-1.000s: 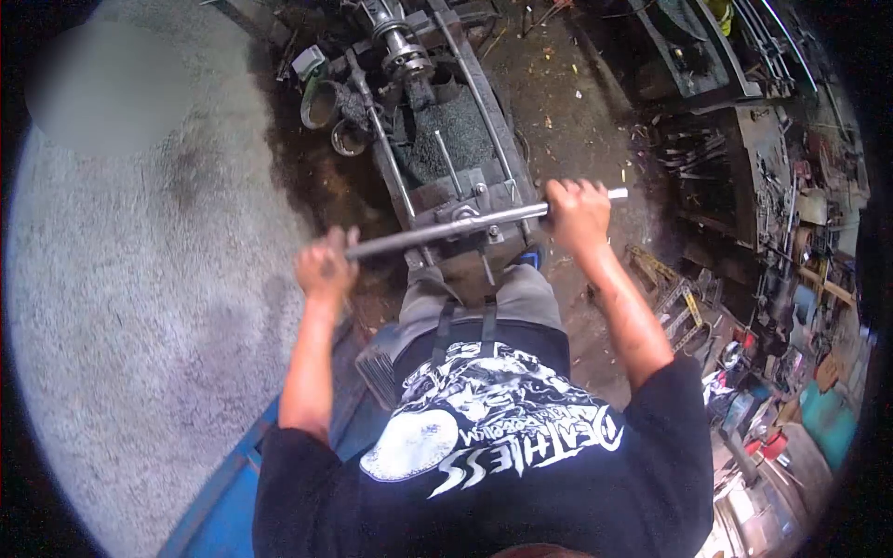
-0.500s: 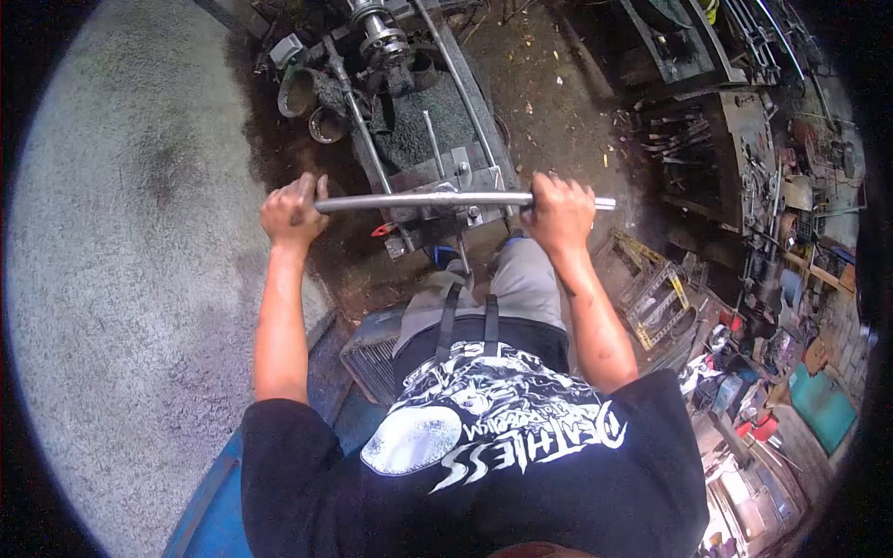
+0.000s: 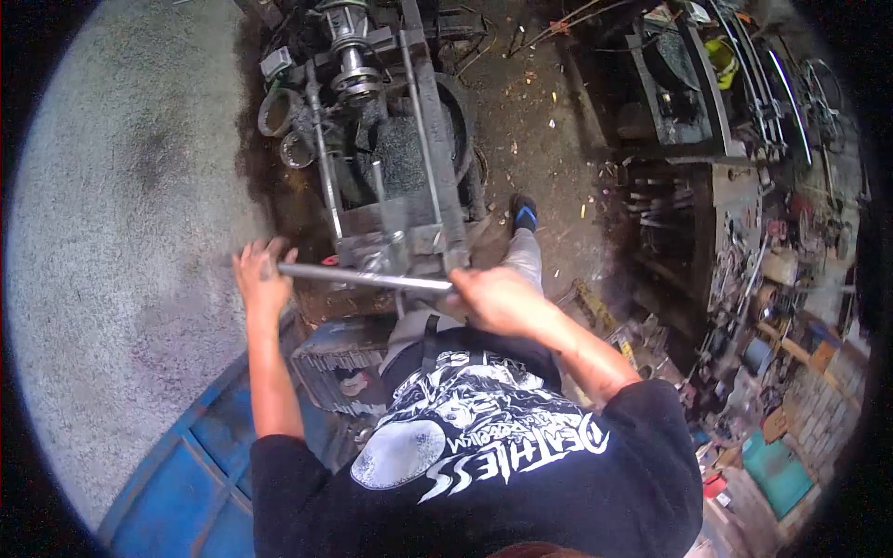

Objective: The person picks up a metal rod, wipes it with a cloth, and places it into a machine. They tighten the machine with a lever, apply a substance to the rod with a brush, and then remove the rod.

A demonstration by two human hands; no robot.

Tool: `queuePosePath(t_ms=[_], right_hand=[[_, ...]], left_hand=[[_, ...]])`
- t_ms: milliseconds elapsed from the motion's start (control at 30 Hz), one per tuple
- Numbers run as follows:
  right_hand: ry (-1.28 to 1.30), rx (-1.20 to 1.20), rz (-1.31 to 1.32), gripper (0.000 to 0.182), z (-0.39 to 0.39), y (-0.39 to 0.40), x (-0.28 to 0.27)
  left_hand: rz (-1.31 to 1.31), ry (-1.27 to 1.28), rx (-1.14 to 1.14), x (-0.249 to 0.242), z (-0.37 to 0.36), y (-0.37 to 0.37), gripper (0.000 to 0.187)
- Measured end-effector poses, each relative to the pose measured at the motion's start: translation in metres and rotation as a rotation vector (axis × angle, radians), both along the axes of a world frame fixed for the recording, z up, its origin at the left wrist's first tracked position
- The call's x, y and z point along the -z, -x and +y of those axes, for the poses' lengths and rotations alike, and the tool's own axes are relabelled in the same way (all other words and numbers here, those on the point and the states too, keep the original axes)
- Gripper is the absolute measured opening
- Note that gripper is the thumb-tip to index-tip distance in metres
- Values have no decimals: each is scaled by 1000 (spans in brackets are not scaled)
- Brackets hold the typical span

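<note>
A long metal bar (image 3: pixel 367 277) runs across the front of my body, tilted slightly down to the right. My left hand (image 3: pixel 264 277) is at its left end, the fingers partly raised and blurred, with the bar against the thumb side. Around the right end, my right hand (image 3: pixel 493 298) is closed. Just beyond the bar stands a machine with parallel rails (image 3: pixel 423 130), a flanged shaft (image 3: pixel 353 70) and a plate near me that carries a blurred upright rod (image 3: pixel 379 186).
On the left is a rough grey wall (image 3: pixel 139 186), with a blue metal panel (image 3: pixel 186 474) below it. Shelves and benches with tools (image 3: pixel 735 214) line the right side. A foot in a dark shoe (image 3: pixel 525 212) rests on the littered floor beside the machine.
Both hands and the bar have moved left and closer to my body, and the bar now tilts. My right hand has slid to its right end. One foot has stepped out to the right.
</note>
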State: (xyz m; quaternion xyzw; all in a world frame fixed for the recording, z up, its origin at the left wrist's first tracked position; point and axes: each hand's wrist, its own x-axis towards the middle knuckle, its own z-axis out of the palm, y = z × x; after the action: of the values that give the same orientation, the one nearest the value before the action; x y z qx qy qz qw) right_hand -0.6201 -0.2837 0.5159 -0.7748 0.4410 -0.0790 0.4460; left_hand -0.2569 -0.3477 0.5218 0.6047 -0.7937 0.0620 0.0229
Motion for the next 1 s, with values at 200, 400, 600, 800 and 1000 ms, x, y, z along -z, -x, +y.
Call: queuePosePath(t_ms=[200, 400, 600, 800, 1000], right_hand=[[-460, -243, -473, 29, -28, 21, 47], [-636, -293, -781, 38, -69, 46, 75], [-292, 391, -437, 18, -160, 114, 268], [-72, 284, 61, 27, -259, 135, 444], [-8, -51, 218, 28, -310, 104, 564]], left_hand=[[-60, -437, -246, -23, 14, 113, 26], [-148, -862, -297, -39, -25, 228, 29], [-99, -1100, -172, 105, -140, 346, 35], [627, -649, -1119, 423, -155, 393, 37], [478, -510, -1246, 617, -156, 349, 35]])
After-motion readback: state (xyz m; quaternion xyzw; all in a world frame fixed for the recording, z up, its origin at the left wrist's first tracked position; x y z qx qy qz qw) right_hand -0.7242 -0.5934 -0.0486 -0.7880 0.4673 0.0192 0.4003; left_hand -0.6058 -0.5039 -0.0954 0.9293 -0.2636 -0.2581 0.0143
